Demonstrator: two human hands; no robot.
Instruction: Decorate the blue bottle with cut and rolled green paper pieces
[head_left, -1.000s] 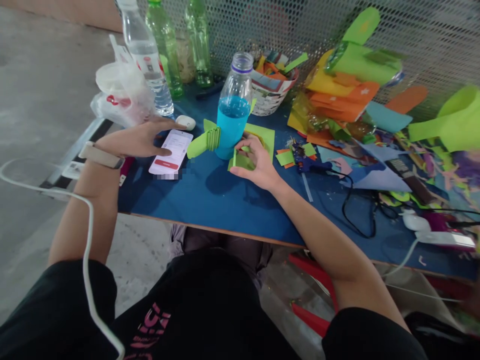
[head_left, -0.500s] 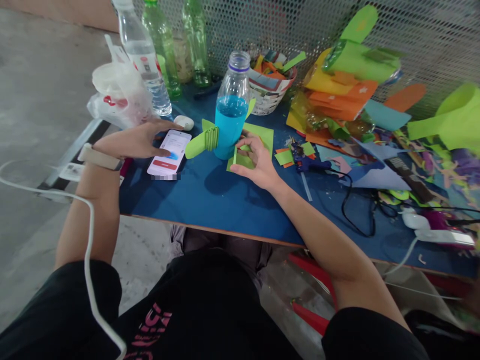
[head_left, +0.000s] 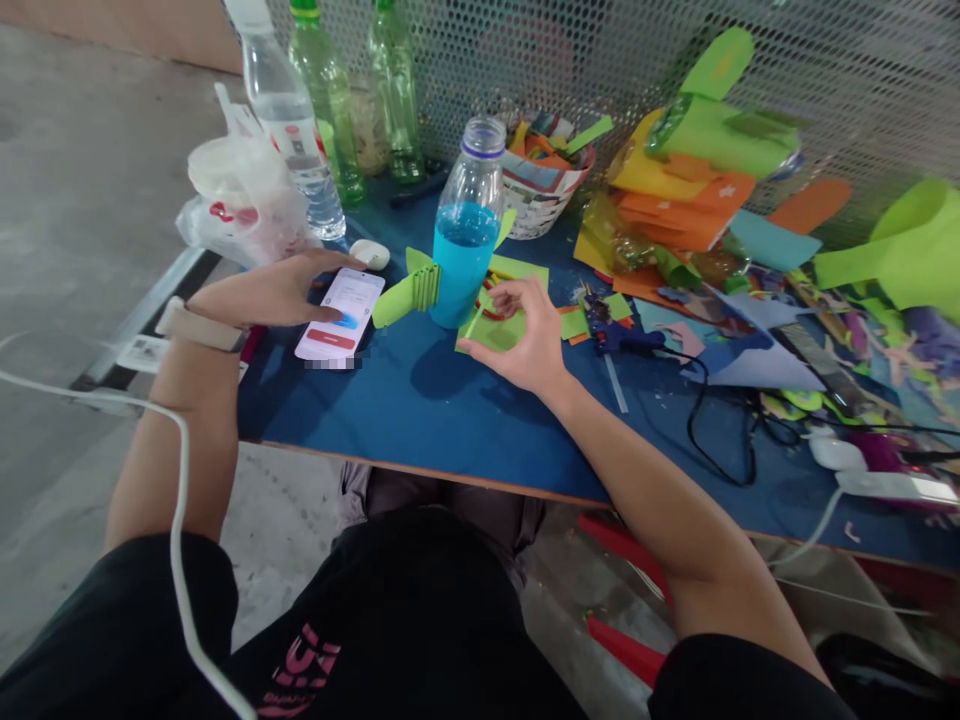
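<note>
My left hand (head_left: 274, 290) hovers over the left side of a lit phone (head_left: 341, 315), its thumb over the screen and its fingers apart near the phone's top edge. Between thumb and fingertips of my right hand (head_left: 529, 335) is a narrow green paper strip (head_left: 477, 318), above a green paper sheet (head_left: 540, 270) lying on the table. An uncapped clear bottle (head_left: 465, 240) with a blue wrap or filling stands upright just left of that hand. A folded green paper piece (head_left: 405, 295) sticks out from the bottle's left side.
Behind the bottle stands a woven basket (head_left: 536, 200) of paper scraps. A blue glue gun (head_left: 622, 335) with a black cord lies to the right, near a heap of coloured paper (head_left: 690, 200). A white earbud case (head_left: 370, 254) and a water bottle (head_left: 296, 130) are at the left.
My right hand has shifted slightly right, and its fingers have drawn away from the bottle. The strip now tilts more. My left hand stays at the phone. The view has moved slightly.
</note>
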